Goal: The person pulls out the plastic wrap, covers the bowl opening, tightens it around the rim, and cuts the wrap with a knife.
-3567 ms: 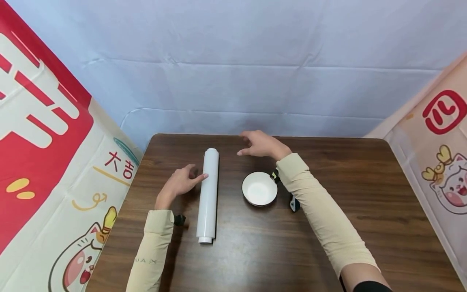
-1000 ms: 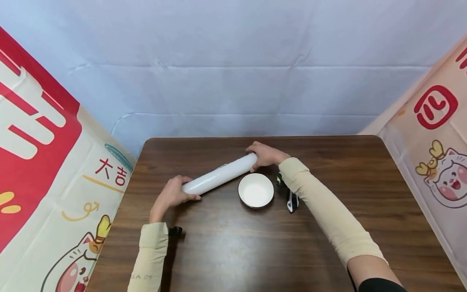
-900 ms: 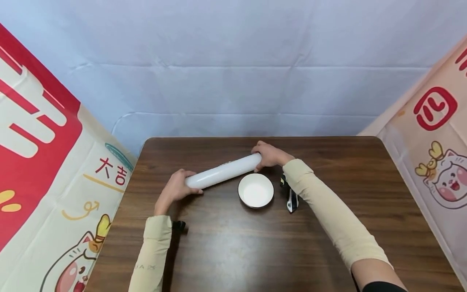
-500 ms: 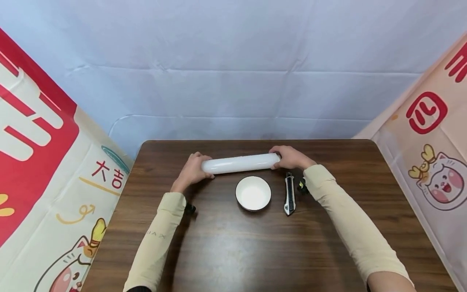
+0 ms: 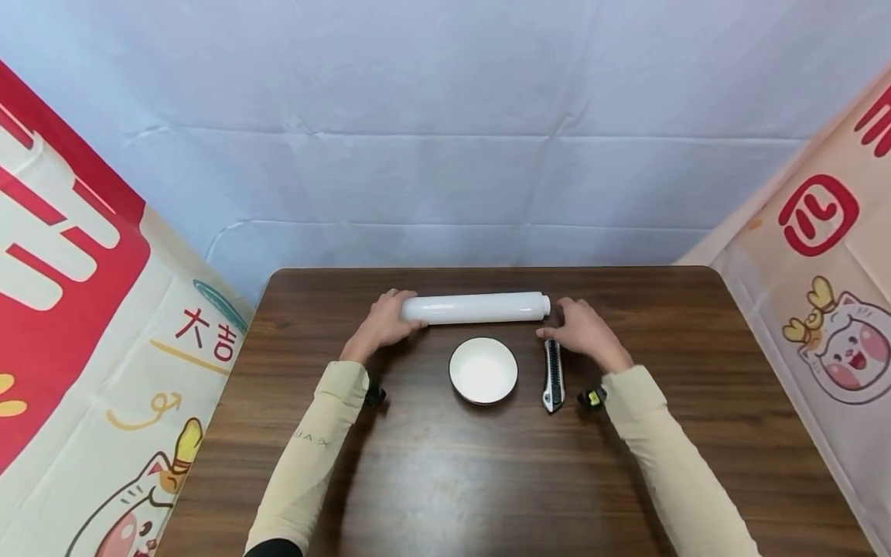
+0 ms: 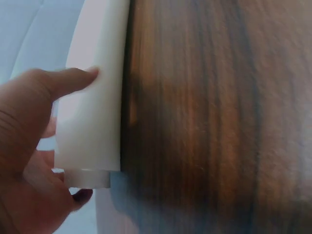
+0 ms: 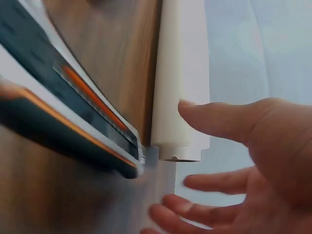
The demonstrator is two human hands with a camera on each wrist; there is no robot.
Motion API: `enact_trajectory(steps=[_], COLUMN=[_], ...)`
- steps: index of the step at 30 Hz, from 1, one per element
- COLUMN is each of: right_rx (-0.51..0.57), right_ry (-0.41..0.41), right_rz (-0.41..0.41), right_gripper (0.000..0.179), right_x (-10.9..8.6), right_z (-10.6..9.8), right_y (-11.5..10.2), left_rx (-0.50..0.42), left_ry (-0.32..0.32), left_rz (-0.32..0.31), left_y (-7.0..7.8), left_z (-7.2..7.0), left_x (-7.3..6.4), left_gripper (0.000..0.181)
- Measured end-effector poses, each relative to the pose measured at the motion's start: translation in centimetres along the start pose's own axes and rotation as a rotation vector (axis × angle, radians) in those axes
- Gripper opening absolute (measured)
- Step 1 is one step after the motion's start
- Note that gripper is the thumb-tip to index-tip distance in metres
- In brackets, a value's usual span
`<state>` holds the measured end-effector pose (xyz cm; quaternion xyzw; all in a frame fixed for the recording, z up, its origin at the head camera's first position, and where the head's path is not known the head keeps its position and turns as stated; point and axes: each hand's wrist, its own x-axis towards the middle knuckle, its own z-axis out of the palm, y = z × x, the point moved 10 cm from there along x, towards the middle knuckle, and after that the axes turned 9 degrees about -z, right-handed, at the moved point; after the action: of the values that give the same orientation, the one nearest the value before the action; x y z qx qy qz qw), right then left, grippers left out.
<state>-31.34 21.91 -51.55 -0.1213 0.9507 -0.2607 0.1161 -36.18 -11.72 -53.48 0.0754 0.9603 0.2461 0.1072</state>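
Note:
A white, glossy roll of plastic wrap lies crosswise near the table's back edge, its core showing at the right end. My left hand grips its left end; in the left wrist view the thumb presses on the roll and the other fingers go behind it. Just off the right end is my right hand, fingers spread and holding nothing. Below that hand a utility knife lies on the table, large in the right wrist view with orange trim. A white, dark-rimmed bowl stands in front of the roll.
The brown wooden table has its back edge close behind the roll. A pale cloth hangs beyond it, with printed banners at the left and right. Small dark wrist cameras sit low by both wrists.
The roll has turned from pointing away to lying crosswise behind the bowl. Both hands gripped its ends; now the right has let go and drawn back, uncovering the core and the knife.

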Motion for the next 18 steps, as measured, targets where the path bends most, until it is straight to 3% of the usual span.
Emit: enact_trajectory(steps=[8,14,18], right_rx=[0.003,-0.033,-0.065], right_ry=[-0.015,0.033,0.088], right_rz=[0.149,0.196,0.203], right_gripper=[0.07,0.068,0.054], right_x=[-5.2,-6.4,-6.5], right_z=[3.3,4.3,4.2], right_y=[0.9,0.5,0.5], left_rx=[-0.069,-0.094,-0.095], left_ry=[0.057,0.061,0.051], left_rz=[0.046,0.053,0.052], left_y=[0.9,1.8,2.3], left_z=[0.0,0.8,1.1], left_x=[0.2,1.0,1.2], left_gripper=[0.067,0.066,0.068])
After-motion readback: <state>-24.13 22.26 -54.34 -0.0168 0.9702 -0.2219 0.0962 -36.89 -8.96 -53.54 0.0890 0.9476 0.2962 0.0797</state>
